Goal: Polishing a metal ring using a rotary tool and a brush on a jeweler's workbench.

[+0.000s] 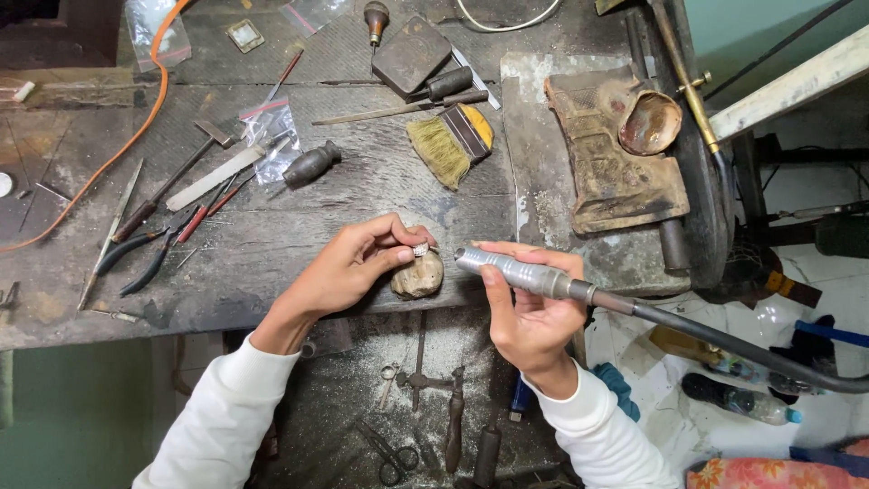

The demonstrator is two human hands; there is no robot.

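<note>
I am in a small metalworking workshop, at my worn, scorched wooden bench (272, 254). On it lie pliers (136, 258), files (213, 177) and a brush (450, 143); at its right end sits a charred soldering block (602, 172). Metal dust coats the tray (362, 389) beneath it.

Left hand (348, 267) pinches ring (421, 249); right hand (534, 312) grips handpiece (520, 272).

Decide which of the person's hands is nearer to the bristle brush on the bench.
Left. The left hand lies just below-left of the brush; the right hand sits lower, holding the rotary handpiece.
</note>
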